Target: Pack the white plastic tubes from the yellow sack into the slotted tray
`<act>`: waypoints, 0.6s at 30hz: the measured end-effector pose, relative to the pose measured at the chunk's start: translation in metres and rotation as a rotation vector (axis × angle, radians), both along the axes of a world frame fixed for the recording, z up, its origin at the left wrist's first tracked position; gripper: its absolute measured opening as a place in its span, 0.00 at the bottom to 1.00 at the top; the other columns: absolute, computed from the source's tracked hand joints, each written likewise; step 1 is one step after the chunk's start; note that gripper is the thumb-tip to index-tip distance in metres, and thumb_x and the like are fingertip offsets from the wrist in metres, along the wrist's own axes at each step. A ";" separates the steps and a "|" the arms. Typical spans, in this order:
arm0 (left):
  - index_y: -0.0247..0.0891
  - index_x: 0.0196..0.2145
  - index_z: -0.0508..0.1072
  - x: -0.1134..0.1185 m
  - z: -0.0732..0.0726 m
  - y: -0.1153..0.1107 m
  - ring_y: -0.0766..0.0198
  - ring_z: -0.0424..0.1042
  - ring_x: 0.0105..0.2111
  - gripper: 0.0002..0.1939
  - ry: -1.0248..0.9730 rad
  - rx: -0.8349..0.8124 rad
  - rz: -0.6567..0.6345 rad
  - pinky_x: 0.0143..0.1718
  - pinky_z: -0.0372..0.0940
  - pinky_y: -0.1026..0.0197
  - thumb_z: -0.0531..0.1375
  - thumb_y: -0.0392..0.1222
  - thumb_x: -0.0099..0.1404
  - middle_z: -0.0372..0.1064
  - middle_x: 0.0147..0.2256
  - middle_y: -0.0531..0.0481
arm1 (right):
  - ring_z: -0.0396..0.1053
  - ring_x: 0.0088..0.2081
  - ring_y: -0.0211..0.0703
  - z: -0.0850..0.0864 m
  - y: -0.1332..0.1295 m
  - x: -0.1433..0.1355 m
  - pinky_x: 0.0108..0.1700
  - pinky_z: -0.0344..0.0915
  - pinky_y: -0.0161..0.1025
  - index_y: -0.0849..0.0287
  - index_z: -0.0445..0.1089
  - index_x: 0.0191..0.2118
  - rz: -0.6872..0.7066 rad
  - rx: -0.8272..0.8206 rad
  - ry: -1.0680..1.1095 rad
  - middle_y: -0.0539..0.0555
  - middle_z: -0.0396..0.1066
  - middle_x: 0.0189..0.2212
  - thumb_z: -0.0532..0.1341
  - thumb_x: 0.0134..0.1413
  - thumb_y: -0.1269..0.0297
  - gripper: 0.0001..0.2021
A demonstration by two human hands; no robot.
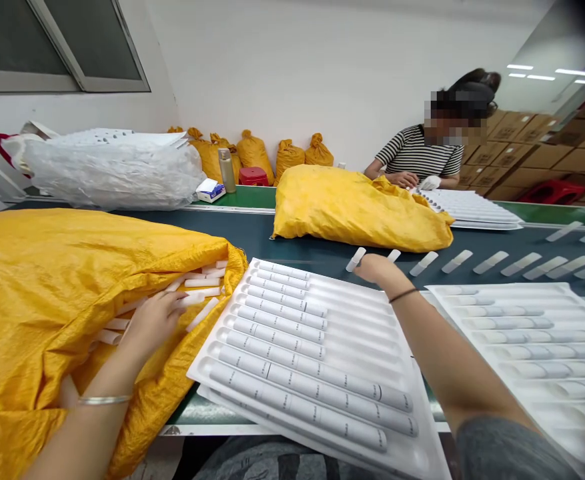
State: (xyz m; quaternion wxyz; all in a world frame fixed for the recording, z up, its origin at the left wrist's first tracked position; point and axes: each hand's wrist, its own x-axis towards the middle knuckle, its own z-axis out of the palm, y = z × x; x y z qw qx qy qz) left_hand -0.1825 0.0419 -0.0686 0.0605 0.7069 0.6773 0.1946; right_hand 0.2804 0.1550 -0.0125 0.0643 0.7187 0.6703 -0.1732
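Note:
My left hand point(153, 325) reaches into the open mouth of a large yellow sack point(72, 267); its fingers are closed on a white tube point(191, 301) among several loose ones. My right hand point(376, 269) is over the dark conveyor belt point(252, 233), its fingers pinched at a short white tube point(356, 259) at the near end of a spaced row. Between my arms lies a white grooved tray point(362, 320), tilted, with printed white tubes point(282, 345) filling the left part of its grooves. Another tray lies beneath it.
Another tray with tubes point(522, 333) lies at right. Beyond the belt sit a yellow sack point(342, 207), a plastic-wrapped stack point(117, 167), a tissue box point(211, 191) and a bottle point(227, 171). A person point(417, 153) works across the belt beside stacked trays point(472, 210).

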 end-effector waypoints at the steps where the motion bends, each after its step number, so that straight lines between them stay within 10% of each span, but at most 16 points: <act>1: 0.36 0.42 0.73 0.010 0.003 -0.004 0.51 0.69 0.49 0.15 -0.055 0.031 -0.021 0.51 0.63 0.52 0.53 0.42 0.60 0.71 0.48 0.39 | 0.71 0.43 0.49 0.000 -0.013 -0.010 0.46 0.65 0.44 0.65 0.74 0.39 0.070 0.017 0.029 0.61 0.73 0.40 0.57 0.60 0.60 0.13; 10: 0.42 0.45 0.72 0.100 0.023 -0.030 0.57 0.68 0.49 0.12 -0.569 0.189 -0.320 0.53 0.61 0.55 0.58 0.43 0.63 0.71 0.46 0.47 | 0.71 0.39 0.50 -0.056 -0.097 -0.065 0.42 0.64 0.42 0.65 0.73 0.39 0.427 0.166 0.102 0.64 0.70 0.40 0.53 0.57 0.73 0.11; 14: 0.42 0.45 0.71 0.117 0.024 -0.038 0.56 0.69 0.49 0.15 -0.902 0.112 -0.232 0.53 0.61 0.54 0.63 0.44 0.60 0.72 0.45 0.46 | 0.69 0.43 0.49 -0.055 -0.087 -0.053 0.48 0.63 0.42 0.64 0.72 0.39 0.435 0.234 0.174 0.62 0.69 0.43 0.59 0.51 0.72 0.09; 18: 0.53 0.59 0.50 0.137 0.033 -0.047 0.63 0.72 0.44 0.40 -1.570 0.009 -0.089 0.45 0.66 0.60 0.67 0.40 0.55 0.74 0.39 0.52 | 0.67 0.40 0.49 -0.036 -0.100 -0.059 0.44 0.65 0.44 0.64 0.66 0.40 0.372 0.358 0.251 0.60 0.68 0.38 0.59 0.49 0.73 0.10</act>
